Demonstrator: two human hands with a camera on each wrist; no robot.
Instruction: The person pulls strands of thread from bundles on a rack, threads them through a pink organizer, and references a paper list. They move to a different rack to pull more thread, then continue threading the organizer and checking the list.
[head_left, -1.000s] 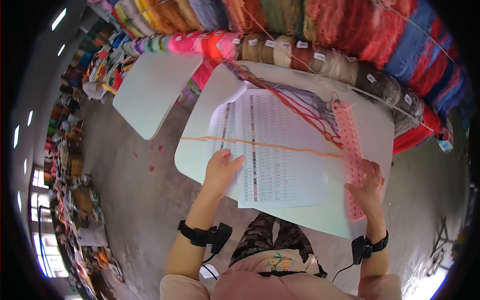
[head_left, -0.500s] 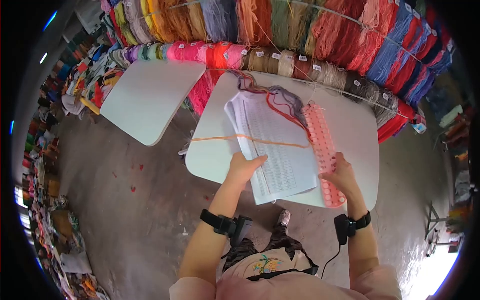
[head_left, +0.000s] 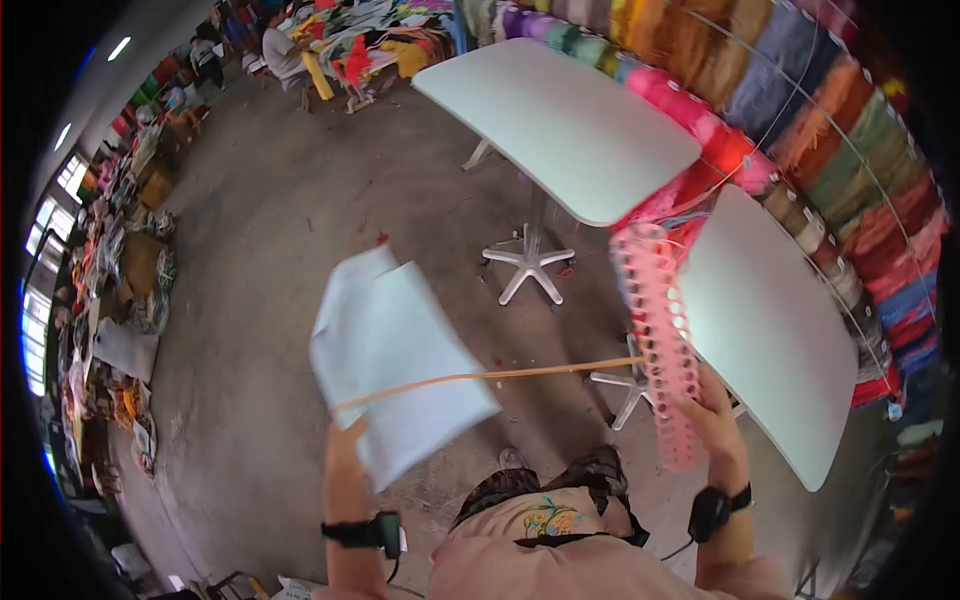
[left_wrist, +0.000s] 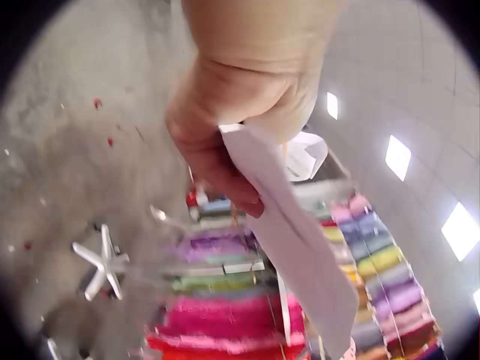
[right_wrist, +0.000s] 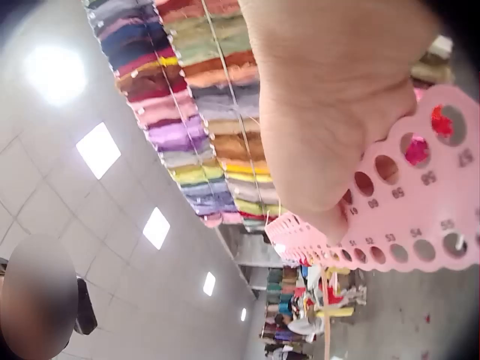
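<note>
Lower L of frame, my L hand (head_left: 347, 442) pinches the paper sheets (head_left: 405, 335); orange strand (head_left: 500, 374) runs approx. horiz. across them to the pink numbered holed card (right_wrist: 420, 202), R of ctr., long axis near-vert., gripped by my R hand (head_left: 716, 425), the nearer one.

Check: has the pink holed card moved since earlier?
Yes, leftward: the pink holed card lay on the nearer white table; the right hand now holds it mostly past that table's left edge.
</note>
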